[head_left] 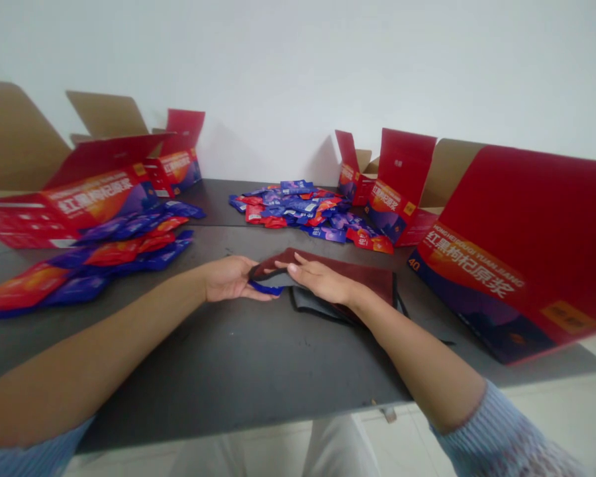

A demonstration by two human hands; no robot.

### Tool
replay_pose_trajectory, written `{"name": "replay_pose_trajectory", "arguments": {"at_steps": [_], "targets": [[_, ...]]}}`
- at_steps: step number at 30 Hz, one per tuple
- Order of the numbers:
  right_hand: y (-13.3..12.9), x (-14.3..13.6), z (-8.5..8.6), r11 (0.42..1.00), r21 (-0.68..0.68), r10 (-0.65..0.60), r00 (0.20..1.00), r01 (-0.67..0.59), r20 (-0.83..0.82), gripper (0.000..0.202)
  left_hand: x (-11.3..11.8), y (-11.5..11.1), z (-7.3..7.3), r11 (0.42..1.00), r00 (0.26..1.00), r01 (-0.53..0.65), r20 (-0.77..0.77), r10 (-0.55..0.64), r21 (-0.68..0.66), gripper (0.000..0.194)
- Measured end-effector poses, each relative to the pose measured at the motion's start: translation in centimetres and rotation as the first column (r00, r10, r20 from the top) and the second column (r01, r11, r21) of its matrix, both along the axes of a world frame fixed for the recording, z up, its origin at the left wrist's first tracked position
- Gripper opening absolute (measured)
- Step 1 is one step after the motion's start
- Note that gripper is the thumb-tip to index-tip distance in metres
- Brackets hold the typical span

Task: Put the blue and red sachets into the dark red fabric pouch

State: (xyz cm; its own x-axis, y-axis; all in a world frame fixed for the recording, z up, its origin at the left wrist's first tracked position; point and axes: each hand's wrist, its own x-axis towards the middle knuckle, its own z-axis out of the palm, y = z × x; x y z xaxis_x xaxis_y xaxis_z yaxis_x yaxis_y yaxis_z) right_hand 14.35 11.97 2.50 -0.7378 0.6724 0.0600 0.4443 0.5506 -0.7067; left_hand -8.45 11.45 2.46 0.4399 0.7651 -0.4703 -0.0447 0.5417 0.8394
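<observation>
- The left hand point(231, 278) closes its thumb and fingers narrowly around the near end of a blue packet point(267, 289); only a sliver of the packet shows below the cloth point(367, 277), so how firm the hold is I cannot tell. A weak pinch could let it slide onto the table point(218, 371).
- The right hand point(320, 278) lies flat on the cloth, fingers stretched and slightly apart, pinching nothing that I can see. Pressing too hard there could crease or burst the packet, if it is soft and filled as it looks.
- The cloth sits loosely folded, grey underside turned out along its near edge — a sideways push could bunch it or drag the packet along.
- The overlapping rows of packets point(114, 252) lie just beyond the left forearm; a sweeping elbow might knock them out of line.
- The loose heap of packets point(298, 209) stands beyond the cloth — a jolt could send its top ones sliding.
- The big red box point(521, 258) looks close to the table's right end, so a bump from the right arm could tip it off.
</observation>
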Motion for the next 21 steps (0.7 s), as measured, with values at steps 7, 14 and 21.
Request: {"name": "replay_pose_trajectory", "arguments": {"at_steps": [7, 14, 21], "targets": [[2.1, 0.8, -1.2, 0.974, 0.187, -0.165, 0.969, 0.131, 0.183, 0.082, -0.2, 0.0, -0.1, 0.998, 0.998, -0.055, -0.003, 0.055, -0.033, 0.017], [0.8, 0.2, -0.2, 0.977, 0.212, -0.036, 0.979, -0.007, 0.199, 0.063, -0.4, 0.1, -0.4, 0.999, 0.998, -0.032, 0.061, 0.034, -0.036, 0.016], [-0.5, -0.7, 0.2, 0.97, 0.081, 0.225, 0.972, -0.229, 0.063, 0.062, -0.3, 0.2, -0.5, 1.0, 0.994, -0.009, 0.108, 0.012, -0.024, 0.019]]}}
